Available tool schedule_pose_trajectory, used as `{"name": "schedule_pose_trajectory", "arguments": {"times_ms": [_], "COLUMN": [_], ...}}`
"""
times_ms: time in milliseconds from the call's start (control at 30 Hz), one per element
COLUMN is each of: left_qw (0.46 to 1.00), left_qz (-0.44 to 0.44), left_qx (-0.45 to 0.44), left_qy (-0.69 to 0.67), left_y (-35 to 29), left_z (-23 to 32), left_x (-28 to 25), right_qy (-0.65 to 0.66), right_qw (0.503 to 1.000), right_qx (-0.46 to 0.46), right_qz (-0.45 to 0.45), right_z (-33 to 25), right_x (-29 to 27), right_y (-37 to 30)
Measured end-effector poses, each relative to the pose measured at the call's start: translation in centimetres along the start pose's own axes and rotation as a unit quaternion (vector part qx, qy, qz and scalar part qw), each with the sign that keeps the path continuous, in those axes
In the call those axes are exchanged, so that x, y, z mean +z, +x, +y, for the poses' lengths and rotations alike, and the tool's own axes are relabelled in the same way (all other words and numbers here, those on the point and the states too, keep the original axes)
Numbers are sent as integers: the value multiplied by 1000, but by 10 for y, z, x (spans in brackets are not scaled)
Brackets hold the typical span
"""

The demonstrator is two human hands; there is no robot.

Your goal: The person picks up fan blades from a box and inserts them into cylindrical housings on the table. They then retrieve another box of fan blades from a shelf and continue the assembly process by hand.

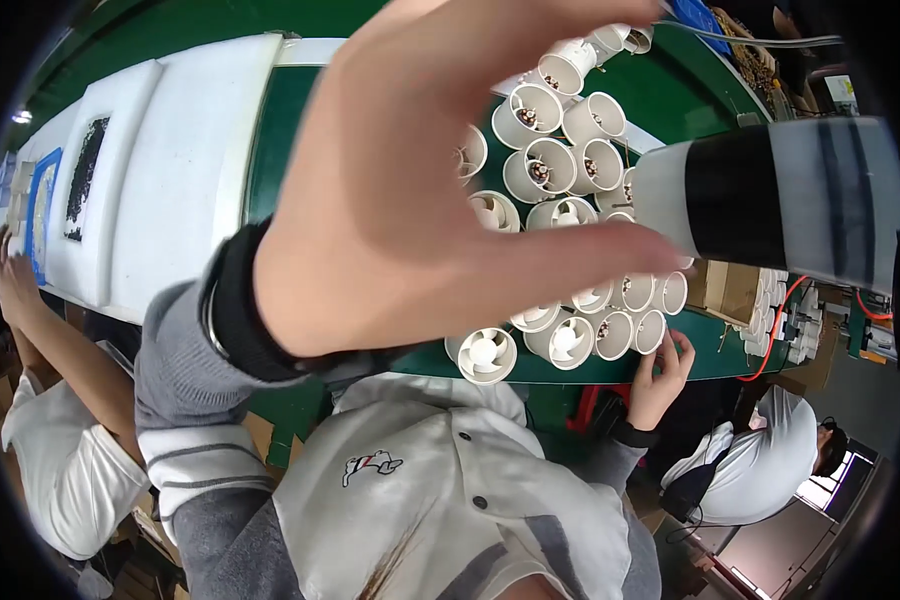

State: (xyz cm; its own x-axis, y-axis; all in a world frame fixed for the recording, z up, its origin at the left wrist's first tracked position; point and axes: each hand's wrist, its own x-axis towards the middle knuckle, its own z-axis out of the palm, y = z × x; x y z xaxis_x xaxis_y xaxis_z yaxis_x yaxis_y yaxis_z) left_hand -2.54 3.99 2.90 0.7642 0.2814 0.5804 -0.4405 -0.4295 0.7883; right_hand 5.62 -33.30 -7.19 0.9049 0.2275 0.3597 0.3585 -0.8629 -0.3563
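Observation:
My left hand (400,210) is raised close in front, blurred, and hides part of the table. Its thumb and fingers are spread wide in a C shape. The thumb tip overlaps the edge of a white cylinder with dark bands (745,195); whether they touch I cannot tell. My right hand (662,382) rests at the table's near edge with its fingers bent and apart, beside a white cup-shaped housing (649,332). Many such housings stand grouped on the green table. Several near ones hold white fan blades (483,350); farther ones show copper-coloured parts and wires (539,170).
White foam sheets (185,150) lie on the left, with a co-worker's hands (15,280) at their far-left edge. A cardboard box (726,292) and more white housings (805,335) sit to the right. Another person (755,465) is at the lower right. Red tubing (776,330) hangs near the box.

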Motion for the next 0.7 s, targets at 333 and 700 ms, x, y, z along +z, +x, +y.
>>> {"name": "schedule_pose_trajectory", "arguments": {"times_ms": [333, 700], "left_qw": [999, 999], "left_qz": [-1, -48], "left_qx": [30, -13], "left_qy": [-12, -2], "left_y": [23, 21], "left_z": [15, -33], "left_x": [12, 7], "right_qy": [318, 523], "right_qw": [914, 719], "right_qx": [-251, -278], "right_qz": [-28, -364], "right_z": [-77, -208], "right_x": [-96, 27], "right_y": [86, 178]}}
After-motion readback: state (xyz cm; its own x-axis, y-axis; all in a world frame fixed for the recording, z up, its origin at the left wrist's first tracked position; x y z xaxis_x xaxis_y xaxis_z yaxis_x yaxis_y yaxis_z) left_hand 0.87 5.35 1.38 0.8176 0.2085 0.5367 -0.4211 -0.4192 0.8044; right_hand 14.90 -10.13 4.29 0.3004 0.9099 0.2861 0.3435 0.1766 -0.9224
